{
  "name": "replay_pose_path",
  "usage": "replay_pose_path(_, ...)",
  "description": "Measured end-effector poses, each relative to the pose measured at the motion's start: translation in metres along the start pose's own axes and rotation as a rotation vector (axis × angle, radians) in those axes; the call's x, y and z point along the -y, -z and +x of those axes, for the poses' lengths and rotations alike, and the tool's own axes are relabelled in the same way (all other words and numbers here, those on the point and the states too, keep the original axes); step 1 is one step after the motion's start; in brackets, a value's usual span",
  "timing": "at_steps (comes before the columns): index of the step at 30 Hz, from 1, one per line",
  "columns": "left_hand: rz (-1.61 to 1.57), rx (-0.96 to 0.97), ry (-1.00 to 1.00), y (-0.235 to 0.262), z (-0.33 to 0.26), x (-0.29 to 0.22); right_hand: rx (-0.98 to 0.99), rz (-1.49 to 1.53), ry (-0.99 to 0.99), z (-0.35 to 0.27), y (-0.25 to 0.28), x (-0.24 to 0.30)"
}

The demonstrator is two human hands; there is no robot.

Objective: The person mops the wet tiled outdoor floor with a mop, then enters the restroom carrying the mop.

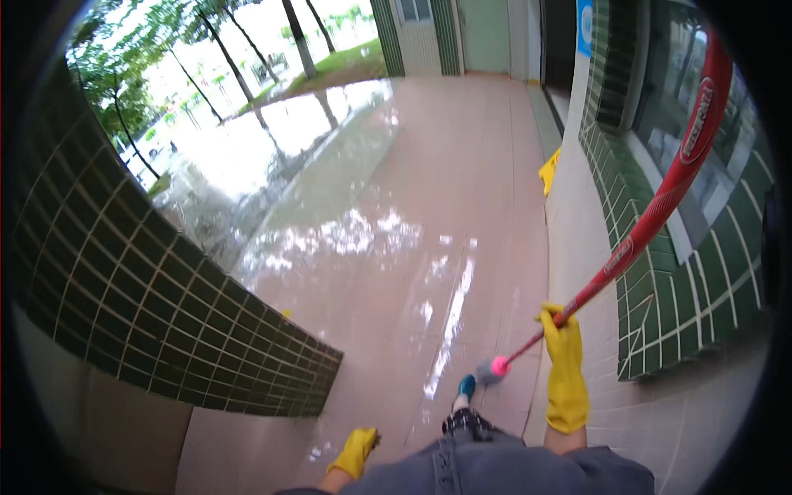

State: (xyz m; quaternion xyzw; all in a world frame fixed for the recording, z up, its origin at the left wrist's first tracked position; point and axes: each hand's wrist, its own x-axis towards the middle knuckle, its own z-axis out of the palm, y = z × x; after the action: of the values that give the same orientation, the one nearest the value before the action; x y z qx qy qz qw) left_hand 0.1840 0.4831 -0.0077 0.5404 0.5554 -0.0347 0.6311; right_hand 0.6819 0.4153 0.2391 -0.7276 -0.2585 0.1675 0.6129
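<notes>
My right hand (563, 351), in a long yellow rubber glove, grips the red handle (660, 206) of a mop or broom. The handle runs from the upper right down to a pink collar and grey head (493, 369) on the wet floor, just beside my teal shoe (467, 385). My left hand (356, 451), also in a yellow glove, hangs at my side near the lower edge with its fingers curled and nothing in it. My grey trousers fill the bottom middle.
A wet, shiny pinkish tiled walkway (396, 247) stretches ahead. A dark green tiled wall (148, 297) stands on the left, another with a window (685, 297) on the right. A yellow floor sign (549, 172) stands by the right wall. Trees and grass lie beyond.
</notes>
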Motion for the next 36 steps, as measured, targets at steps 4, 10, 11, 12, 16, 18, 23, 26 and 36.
replay_pose_path(4,-0.433,-0.150,0.229,-0.011,0.037,-0.109,-0.080,0.124,-0.097,0.097,-0.012,-0.009)
replay_pose_path(10,-0.363,-0.255,0.255,0.024,0.121,-0.189,-0.115,0.173,-0.225,0.223,-0.047,0.006)
replay_pose_path(11,-0.404,-0.256,0.252,0.029,0.134,-0.208,-0.105,0.162,-0.222,0.241,-0.049,0.006)
replay_pose_path(12,-0.446,-0.258,0.247,0.031,0.147,-0.227,-0.120,0.136,-0.223,0.260,-0.053,0.009)
replay_pose_path(16,-0.475,-0.264,0.334,0.037,0.214,-0.275,-0.122,0.088,-0.207,0.335,-0.066,-0.002)
replay_pose_path(18,-0.358,-0.208,0.403,0.051,0.264,-0.293,-0.152,0.104,-0.208,0.368,-0.067,-0.008)
replay_pose_path(23,0.004,-0.202,0.358,0.121,0.404,-0.326,-0.230,-0.055,-0.199,0.465,-0.071,-0.023)
replay_pose_path(26,1.137,-0.057,-0.284,0.138,0.447,-0.480,-0.301,-0.154,-0.184,0.514,-0.063,-0.024)
replay_pose_path(36,0.398,-0.135,-0.287,0.063,0.615,-0.837,-0.361,-0.173,-0.066,0.699,-0.074,-0.113)
